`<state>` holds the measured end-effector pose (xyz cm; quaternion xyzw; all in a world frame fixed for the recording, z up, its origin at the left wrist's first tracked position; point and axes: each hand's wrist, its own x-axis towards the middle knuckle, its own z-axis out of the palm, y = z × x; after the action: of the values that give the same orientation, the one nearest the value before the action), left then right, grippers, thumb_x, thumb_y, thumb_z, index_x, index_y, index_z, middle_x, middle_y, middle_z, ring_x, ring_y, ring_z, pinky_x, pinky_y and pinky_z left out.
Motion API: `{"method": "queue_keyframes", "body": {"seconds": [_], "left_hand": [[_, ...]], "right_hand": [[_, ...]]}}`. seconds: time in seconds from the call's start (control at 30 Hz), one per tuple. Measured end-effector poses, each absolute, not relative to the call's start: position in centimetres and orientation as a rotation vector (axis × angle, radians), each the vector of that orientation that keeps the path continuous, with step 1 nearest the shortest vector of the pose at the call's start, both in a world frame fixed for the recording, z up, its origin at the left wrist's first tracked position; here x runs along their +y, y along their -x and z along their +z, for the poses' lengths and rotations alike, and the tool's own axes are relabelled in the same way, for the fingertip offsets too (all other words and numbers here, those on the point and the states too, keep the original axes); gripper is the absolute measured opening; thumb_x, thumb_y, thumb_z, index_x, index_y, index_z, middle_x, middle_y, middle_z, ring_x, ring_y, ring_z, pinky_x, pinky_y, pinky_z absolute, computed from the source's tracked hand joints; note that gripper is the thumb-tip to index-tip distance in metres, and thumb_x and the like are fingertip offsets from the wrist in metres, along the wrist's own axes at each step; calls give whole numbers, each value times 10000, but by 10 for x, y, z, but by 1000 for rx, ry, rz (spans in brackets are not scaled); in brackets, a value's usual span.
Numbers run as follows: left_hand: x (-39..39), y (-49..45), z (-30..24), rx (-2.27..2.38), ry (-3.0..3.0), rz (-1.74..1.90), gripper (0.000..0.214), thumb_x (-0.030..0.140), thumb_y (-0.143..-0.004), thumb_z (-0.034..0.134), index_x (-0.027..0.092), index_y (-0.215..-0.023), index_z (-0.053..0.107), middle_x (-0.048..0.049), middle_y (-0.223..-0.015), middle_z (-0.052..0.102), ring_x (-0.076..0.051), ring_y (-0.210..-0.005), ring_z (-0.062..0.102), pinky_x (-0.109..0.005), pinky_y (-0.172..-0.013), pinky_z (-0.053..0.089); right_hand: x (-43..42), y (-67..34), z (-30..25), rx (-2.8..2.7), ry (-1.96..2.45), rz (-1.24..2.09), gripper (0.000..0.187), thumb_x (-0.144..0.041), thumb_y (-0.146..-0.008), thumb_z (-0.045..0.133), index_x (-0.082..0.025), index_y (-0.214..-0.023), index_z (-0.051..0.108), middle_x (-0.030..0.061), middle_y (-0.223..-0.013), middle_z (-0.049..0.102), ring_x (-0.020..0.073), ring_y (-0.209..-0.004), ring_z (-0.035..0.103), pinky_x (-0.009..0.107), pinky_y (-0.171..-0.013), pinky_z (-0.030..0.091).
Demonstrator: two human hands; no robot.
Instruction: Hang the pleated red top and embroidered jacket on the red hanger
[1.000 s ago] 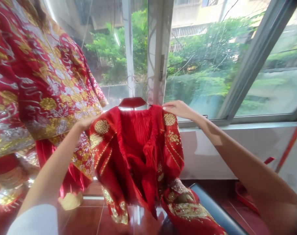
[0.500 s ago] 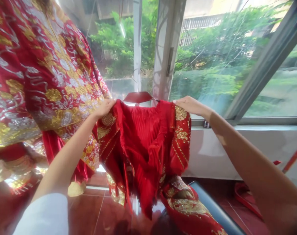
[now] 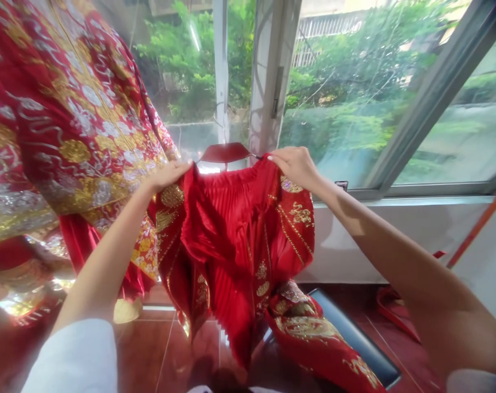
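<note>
Head view: a red satin pleated skirt w/ gold-embroidered side panels (image 3: pixel 235 240) is held up by its top edge in front of an open window, the hem hanging free above glossy red floor tiles (image 3: pixel 149 355). A flat red curved hanger (image 3: pixel 225 153) is seen just behind the top edge; whether the cloth is fixed to it cannot be told.

The L hand (image 3: pixel 168 177) is held palm-down, fingers kept together and extended to the skirt's upper L corner; contact is seen, but a pinch cannot be confirmed. The R hand (image 3: pixel 294 166) is curled at the upper R corner, the R fingers (image 3: pixel 274 157) pressed together and pinching the top edge. A white sleeve (image 3: pixel 70 355) is worn on the L arm; the R forearm is bare.

Pleats fall fairly straight on the R, but a loose fold is bunched at centre-L. Good handling = top edge kept level, even tension btw both hands, cloth gripped at the corners only so that the embroidery isn't creased.

To the L, a red-and-gold embroidered robe (image 3: pixel 79 125) hangs close beside the L arm. Below the R side of the skirt, a dark blue padded bench (image 3: pixel 354 333) is partly covered by the skirt's embroidered tail (image 3: pixel 309 333). Beyond it, a red strap (image 3: pixel 395 311) lies on the floor and an orange pole (image 3: pixel 480 224) leans across the white wall (image 3: pixel 395 240).
</note>
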<state>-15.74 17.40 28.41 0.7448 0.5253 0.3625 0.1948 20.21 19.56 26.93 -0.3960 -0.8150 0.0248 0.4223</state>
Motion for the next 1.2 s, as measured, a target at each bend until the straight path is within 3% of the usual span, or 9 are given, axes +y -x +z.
{"method": "queue_keyframes", "body": {"seconds": [0.17, 0.43, 0.67, 0.77, 0.93, 1.13, 1.2], "left_hand": [[173, 148, 277, 1411, -2165, 1131, 545, 628, -855, 469, 169, -605, 622, -33, -646, 645, -159, -621, 557, -250, -643, 450], [174, 130, 265, 1479, -2017, 1162, 592, 687, -821, 442, 180, -533, 544, -10, -472, 528, -130, -439, 445, -254, -480, 347], [171, 125, 268, 1666, -2137, 1245, 560, 604, -853, 407, 177, -493, 446, 17, -452, 447, -99, -451, 389, -236, -490, 301], [170, 126, 270, 1688, -2205, 1252, 551, 592, -847, 416, 183, -478, 393, 36, -441, 367, -85, -441, 328, -234, -476, 258], [172, 132, 271, 1635, -2230, 1244, 533, 593, -844, 415, 187, -499, 389, 41, -454, 355, -84, -450, 315, -232, -475, 250], [167, 135, 277, 1705, -2306, 1262, 484, 550, -838, 409, 192, -513, 367, 32, -492, 347, -93, -485, 320, -246, -498, 247], [163, 134, 279, 1743, -2332, 1277, 483, 545, -844, 410, 196, -517, 337, 36, -488, 316, -91, -479, 292, -254, -496, 222]], "right_hand": [[193, -194, 279, -1834, 919, -37, 303, -359, -884, 490, -199, -904, 747, 84, -966, 714, 258, -930, 627, 371, -893, 418], [211, -206, 286, -1423, 909, -6, 421, -450, -924, 415, -156, -848, 706, 99, -842, 657, 268, -910, 613, 364, -795, 461], [184, -222, 256, -2063, 650, -295, 308, -390, -917, 475, -238, -984, 734, 63, -1029, 715, 231, -1035, 629, 386, -952, 470], [189, -248, 248, -1954, 641, -365, 296, -355, -923, 483, -257, -1069, 721, 59, -1061, 713, 218, -1029, 631, 389, -948, 482], [214, -274, 240, -1872, 845, -151, 446, -494, -907, 483, -190, -1173, 674, 97, -1138, 692, 241, -1022, 637, 398, -918, 487], [222, -252, 219, -1833, 919, 41, 704, -680, -918, 271, -124, -881, 701, 68, -775, 680, 193, -749, 622, 306, -701, 487], [215, -241, 207, -1735, 955, -65, 668, -625, -949, 253, -125, -957, 695, 86, -854, 698, 204, -798, 629, 319, -736, 487]]}}
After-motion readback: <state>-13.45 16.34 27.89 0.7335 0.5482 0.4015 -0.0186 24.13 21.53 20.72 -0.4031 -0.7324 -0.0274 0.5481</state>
